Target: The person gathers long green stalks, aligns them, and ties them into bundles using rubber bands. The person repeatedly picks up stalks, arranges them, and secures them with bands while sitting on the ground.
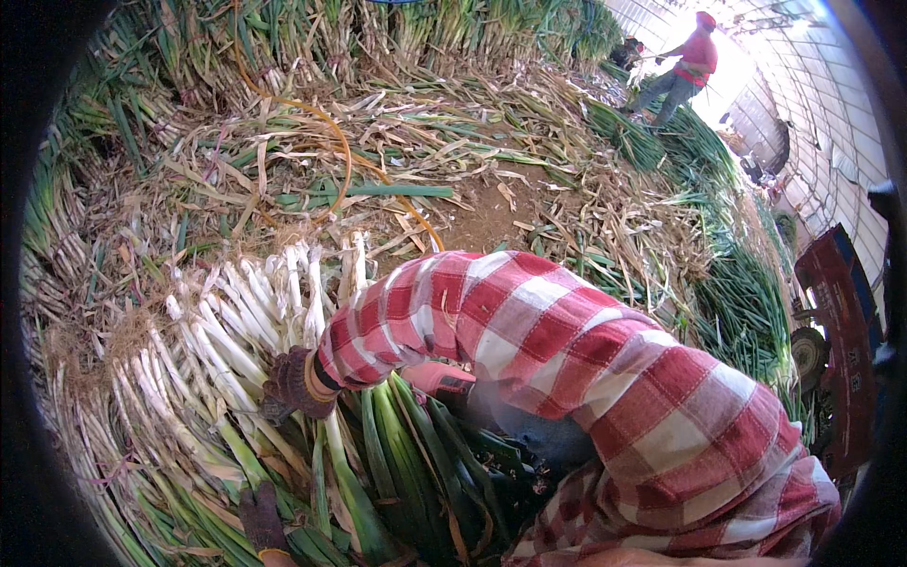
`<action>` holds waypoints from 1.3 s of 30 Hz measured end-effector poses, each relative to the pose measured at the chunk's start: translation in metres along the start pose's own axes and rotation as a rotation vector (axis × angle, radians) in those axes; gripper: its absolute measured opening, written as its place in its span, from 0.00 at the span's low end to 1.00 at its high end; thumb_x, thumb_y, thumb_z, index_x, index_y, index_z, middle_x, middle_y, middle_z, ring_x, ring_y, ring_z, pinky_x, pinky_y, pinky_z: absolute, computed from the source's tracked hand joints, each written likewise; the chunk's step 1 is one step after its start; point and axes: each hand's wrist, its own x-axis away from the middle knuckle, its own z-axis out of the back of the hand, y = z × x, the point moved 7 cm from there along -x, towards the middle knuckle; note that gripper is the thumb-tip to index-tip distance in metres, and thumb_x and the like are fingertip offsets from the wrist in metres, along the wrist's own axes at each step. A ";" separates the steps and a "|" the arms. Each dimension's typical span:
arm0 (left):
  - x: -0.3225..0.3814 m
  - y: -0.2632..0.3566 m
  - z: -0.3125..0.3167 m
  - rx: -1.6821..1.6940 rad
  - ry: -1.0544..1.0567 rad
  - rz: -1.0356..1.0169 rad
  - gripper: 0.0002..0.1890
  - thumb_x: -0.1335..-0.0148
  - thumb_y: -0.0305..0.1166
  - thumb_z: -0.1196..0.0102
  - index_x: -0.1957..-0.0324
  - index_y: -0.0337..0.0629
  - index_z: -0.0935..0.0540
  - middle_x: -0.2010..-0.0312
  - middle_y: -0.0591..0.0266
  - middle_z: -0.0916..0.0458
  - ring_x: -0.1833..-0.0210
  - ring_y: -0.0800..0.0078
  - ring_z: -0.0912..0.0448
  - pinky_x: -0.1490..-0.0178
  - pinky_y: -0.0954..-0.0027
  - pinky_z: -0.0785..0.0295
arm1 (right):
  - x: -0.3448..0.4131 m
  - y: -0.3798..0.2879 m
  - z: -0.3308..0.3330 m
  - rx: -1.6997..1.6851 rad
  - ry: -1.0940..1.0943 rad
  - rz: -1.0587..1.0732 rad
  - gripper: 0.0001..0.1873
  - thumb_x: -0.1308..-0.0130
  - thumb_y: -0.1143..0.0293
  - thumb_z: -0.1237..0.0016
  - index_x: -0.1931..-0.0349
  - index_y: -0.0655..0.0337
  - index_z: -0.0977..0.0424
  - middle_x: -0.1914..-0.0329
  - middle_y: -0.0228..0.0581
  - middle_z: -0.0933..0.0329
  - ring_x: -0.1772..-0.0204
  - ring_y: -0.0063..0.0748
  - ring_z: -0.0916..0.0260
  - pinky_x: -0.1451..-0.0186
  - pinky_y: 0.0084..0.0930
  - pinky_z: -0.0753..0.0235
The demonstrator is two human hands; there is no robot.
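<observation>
My right hand (301, 386), in a dark knitted glove, reaches in from the right below a red-and-white checked sleeve. Its fingers are curled over a Welsh onion (344, 464), whose white shank shows above the glove and whose green leaves run out below. Lower in the picture, my left hand (263, 521) wears a similar dark glove and rests among green leaves. A pale green stalk (241, 450) meets its fingertips; the grip itself is hidden. Around both hands lies a thick row of Welsh onions (227, 333), white shanks and brown roots pointing away from me.
An orange hose (347, 166) curves across dry leaf litter (453, 135). Bundled onions (297, 42) stand along the far side. More green onions (744, 305) lie at right, by a red wheeled machine (840, 354). A person (691, 67) in a red top stands farther off.
</observation>
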 end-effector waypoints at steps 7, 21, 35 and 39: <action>0.006 0.014 -0.002 0.111 -0.061 0.212 0.34 0.39 0.49 0.39 0.44 0.25 0.23 0.52 0.38 0.21 0.50 0.47 0.22 0.44 0.55 0.29 | 0.000 0.007 -0.014 -0.102 -0.008 -0.063 0.37 0.55 0.59 0.39 0.41 0.61 0.32 0.45 0.46 0.23 0.41 0.49 0.25 0.40 0.43 0.24; 0.001 0.002 -0.012 0.382 -0.080 0.298 0.26 0.37 0.43 0.40 0.47 0.28 0.20 0.59 0.55 0.17 0.60 0.67 0.23 0.53 0.63 0.27 | 0.005 0.012 -0.027 -0.246 0.372 0.000 0.29 0.54 0.64 0.43 0.50 0.66 0.28 0.54 0.50 0.21 0.47 0.54 0.23 0.45 0.46 0.22; -0.004 -0.034 -0.010 0.438 -0.119 0.270 0.16 0.33 0.38 0.45 0.56 0.31 0.19 0.70 0.62 0.20 0.67 0.70 0.25 0.61 0.64 0.31 | 0.008 -0.005 0.009 -0.333 0.262 0.031 0.35 0.52 0.62 0.43 0.44 0.70 0.32 0.52 0.52 0.23 0.46 0.54 0.24 0.42 0.44 0.24; -0.015 -0.036 -0.045 0.401 -0.247 0.221 0.15 0.33 0.36 0.46 0.54 0.33 0.19 0.74 0.62 0.23 0.70 0.71 0.26 0.66 0.65 0.33 | -0.012 0.019 -0.059 -0.259 0.306 -0.065 0.35 0.53 0.61 0.42 0.44 0.70 0.31 0.51 0.53 0.23 0.45 0.53 0.24 0.43 0.44 0.24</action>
